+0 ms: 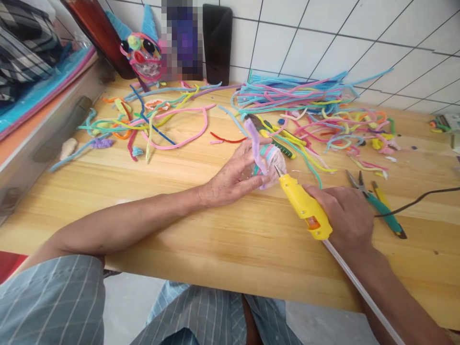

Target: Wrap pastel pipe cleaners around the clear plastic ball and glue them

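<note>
Left hand pinning the pipe-cleaner bundle to the worktop, right hand clasping the yellow glue gun, nozzle at the bundle (fingertips best kept clear of the hot tip).

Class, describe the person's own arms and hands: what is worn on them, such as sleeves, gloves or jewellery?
The left hand and the right hand wear no gloves, and no ring or watch shows. The left arm is uncovered up to a short sleeve of blue-grey cloth with thin pale stripes. The right forearm is uncovered too; its sleeve is out of view.
</note>
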The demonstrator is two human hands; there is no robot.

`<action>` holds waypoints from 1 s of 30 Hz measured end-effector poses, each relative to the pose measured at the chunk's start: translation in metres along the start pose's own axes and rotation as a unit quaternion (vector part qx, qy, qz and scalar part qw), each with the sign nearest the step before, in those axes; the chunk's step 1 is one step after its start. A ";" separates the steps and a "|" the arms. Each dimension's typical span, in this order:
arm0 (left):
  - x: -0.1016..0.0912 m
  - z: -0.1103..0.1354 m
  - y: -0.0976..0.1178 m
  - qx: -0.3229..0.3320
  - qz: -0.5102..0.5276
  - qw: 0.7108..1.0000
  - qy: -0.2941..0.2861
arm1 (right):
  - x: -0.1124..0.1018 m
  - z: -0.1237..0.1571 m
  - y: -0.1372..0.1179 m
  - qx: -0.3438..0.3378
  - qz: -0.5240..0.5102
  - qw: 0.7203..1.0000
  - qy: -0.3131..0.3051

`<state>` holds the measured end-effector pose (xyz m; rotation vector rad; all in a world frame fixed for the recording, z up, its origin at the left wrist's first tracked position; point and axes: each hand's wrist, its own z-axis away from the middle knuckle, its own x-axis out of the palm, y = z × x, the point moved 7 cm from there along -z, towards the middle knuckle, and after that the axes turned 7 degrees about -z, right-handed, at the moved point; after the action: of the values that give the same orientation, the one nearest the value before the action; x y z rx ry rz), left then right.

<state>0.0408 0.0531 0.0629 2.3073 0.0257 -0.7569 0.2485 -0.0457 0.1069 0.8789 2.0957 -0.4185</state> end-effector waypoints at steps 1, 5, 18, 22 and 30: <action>0.000 0.000 0.000 0.001 0.000 1.000 0.000 | 0.001 0.000 0.000 0.002 0.002 1.000 -0.003; 0.000 -0.001 -0.001 -0.008 -0.002 1.000 -0.007 | 0.004 0.001 -0.001 0.003 -0.005 1.000 -0.015; -0.001 0.000 0.000 -0.001 0.007 1.000 0.001 | 0.002 -0.002 -0.002 -0.002 -0.008 1.000 -0.008; 0.000 0.000 0.000 -0.012 0.007 1.000 -0.007 | -0.001 -0.001 0.000 0.007 -0.019 1.000 0.013; 0.000 0.000 0.001 0.000 0.018 1.000 0.004 | 0.003 0.000 -0.002 0.002 -0.009 1.000 -0.016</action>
<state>0.0414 0.0523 0.0635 2.3042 -0.0131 -0.7296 0.2458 -0.0456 0.1051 0.8519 2.0745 -0.4441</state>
